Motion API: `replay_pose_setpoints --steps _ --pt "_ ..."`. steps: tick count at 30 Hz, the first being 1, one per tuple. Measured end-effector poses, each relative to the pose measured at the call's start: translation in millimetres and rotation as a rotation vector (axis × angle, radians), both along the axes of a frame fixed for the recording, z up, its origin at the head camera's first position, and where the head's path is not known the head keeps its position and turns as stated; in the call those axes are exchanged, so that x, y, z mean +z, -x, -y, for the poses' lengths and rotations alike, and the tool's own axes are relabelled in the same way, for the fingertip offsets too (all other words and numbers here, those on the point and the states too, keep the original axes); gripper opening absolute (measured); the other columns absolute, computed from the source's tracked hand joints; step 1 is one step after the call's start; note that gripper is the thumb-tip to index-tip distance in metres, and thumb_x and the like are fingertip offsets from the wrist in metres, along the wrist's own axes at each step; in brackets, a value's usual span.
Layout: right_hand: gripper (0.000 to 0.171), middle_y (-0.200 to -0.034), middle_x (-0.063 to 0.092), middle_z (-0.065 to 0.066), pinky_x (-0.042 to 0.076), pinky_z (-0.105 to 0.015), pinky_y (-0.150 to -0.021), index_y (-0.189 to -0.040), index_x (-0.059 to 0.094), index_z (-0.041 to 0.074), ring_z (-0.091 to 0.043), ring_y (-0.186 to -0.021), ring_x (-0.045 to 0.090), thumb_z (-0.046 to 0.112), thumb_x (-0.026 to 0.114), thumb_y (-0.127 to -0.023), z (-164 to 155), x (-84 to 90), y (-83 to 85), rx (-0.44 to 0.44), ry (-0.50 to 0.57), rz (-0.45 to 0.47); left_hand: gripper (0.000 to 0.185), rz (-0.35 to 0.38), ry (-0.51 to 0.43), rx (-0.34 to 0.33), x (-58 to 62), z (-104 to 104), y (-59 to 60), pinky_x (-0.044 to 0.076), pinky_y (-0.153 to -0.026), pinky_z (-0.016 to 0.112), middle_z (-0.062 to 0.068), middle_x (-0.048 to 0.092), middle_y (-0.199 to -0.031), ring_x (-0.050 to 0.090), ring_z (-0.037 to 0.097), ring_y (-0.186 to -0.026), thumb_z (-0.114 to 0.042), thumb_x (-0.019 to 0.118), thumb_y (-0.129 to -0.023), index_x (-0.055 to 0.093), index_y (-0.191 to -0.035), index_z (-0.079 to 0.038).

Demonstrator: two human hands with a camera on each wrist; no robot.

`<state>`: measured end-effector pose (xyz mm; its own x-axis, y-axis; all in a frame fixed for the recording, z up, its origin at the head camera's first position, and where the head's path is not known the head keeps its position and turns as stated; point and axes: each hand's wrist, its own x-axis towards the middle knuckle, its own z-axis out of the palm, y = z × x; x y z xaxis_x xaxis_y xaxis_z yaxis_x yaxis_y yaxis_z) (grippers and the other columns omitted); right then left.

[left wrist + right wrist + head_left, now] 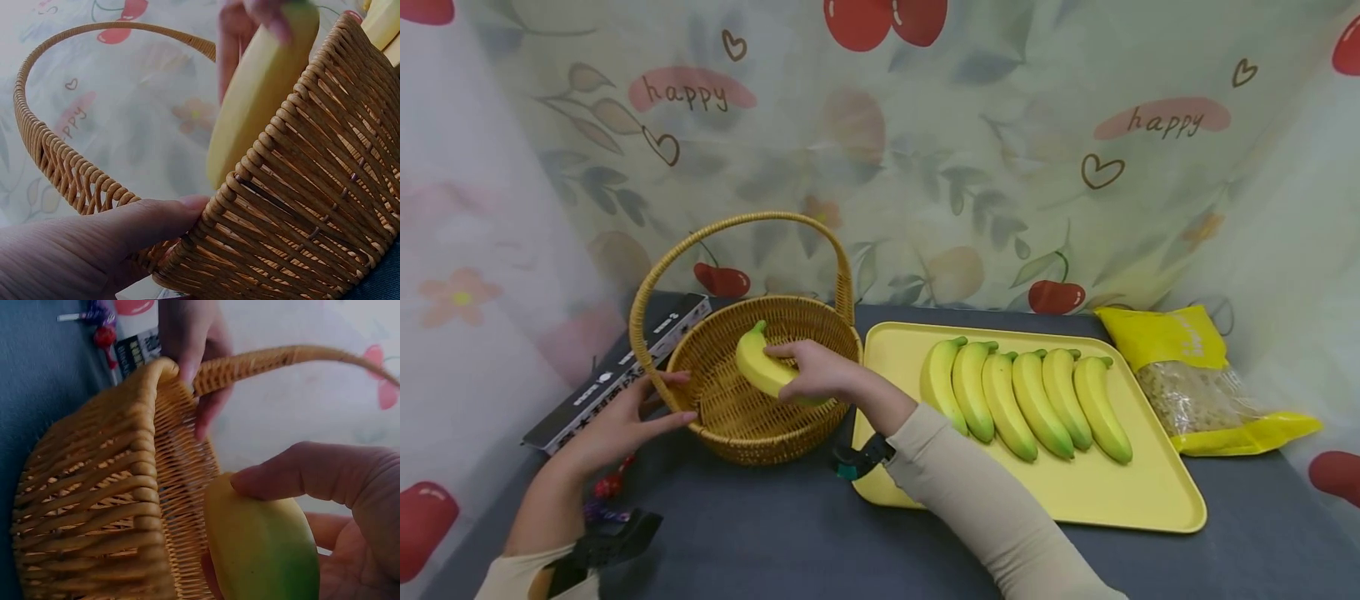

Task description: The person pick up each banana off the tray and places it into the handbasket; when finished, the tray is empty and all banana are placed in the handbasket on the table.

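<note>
A yellow banana (758, 367) with a green tip sits just left of centre in the head view, held over the hollow of a round wicker basket (730, 417), its stem end pointing up and to the left. The right hand (817, 372) grasps it from above, fingers curled over its upper side and the thumb underneath; the right wrist view shows the thumb pressed on the fruit's skin close to the basket's woven wall. The left hand (617, 427) lies at the basket's left rim, in the lower left of the frame, with its fingers nearly straight and spread: the thumb and fingertips rest against the weave at the foot of the arched handle (737, 223), steadying it rather than gripping. Both arms wear beige sleeves. To the right of the basket, touching or almost touching it, lies a yellow tray (1150, 500) carrying five more bananas (1026, 402) in a neat row, green tips toward the back. Right of the tray lies a yellow packet (1187, 379) with a clear window. Behind the basket on the left lies a dark box (625, 367), and some wrapped sweets (606, 487) sit by the left wrist. All rest on a dark grey table (775, 542).
</note>
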<state>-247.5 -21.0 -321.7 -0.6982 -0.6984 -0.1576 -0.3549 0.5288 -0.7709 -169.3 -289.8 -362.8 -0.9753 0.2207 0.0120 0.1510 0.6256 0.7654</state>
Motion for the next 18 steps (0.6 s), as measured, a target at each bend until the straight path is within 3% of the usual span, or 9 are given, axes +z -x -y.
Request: replay_pose_setpoints --steps 5,8,13,18 --pt "0.07 -0.13 0.051 -0.006 0.041 -0.018 -0.059 -0.142 0.04 0.012 -0.012 -0.076 0.045 0.002 0.068 -0.079 22 0.5 11.9 -0.009 -0.038 0.068 0.059 0.003 -0.011 -0.007 -0.4 0 1.1 0.033 -0.098 0.067 0.028 0.033 -0.143 0.031 0.051 -0.129 -0.029 0.06 -0.091 0.037 -0.135 0.004" --pt "0.071 -0.127 0.05 -0.006 0.042 -0.019 -0.058 -0.142 0.039 0.011 -0.013 -0.078 0.046 0.003 0.067 -0.078 34 0.1 15.8 -0.005 -0.041 0.109 0.058 0.0 -0.022 -0.016 -0.5 0 1.6 0.034 -0.099 0.066 0.028 0.033 -0.143 0.032 0.051 -0.129 -0.027 0.06 -0.092 0.036 -0.135 0.004" --pt "0.07 -0.107 0.049 -0.004 0.043 -0.019 -0.058 -0.143 0.038 0.008 -0.013 -0.079 0.046 0.004 0.066 -0.079 49 -2.9 19.5 0.007 -0.055 0.14 0.057 -0.009 -0.03 -0.023 -0.2 0 0.8 0.034 -0.099 0.066 0.028 0.034 -0.142 0.034 0.049 -0.129 -0.026 0.06 -0.092 0.037 -0.134 0.005" --pt "0.067 -0.108 0.048 -0.004 0.042 -0.018 -0.062 -0.141 0.04 0.005 -0.013 -0.082 0.046 0.007 0.066 -0.079 60 -5.8 19.3 0.014 -0.082 0.12 0.056 -0.01 -0.03 -0.024 -0.6 0 0.1 0.033 -0.099 0.067 0.029 0.034 -0.142 0.033 0.049 -0.129 -0.023 0.059 -0.092 0.036 -0.134 0.006"
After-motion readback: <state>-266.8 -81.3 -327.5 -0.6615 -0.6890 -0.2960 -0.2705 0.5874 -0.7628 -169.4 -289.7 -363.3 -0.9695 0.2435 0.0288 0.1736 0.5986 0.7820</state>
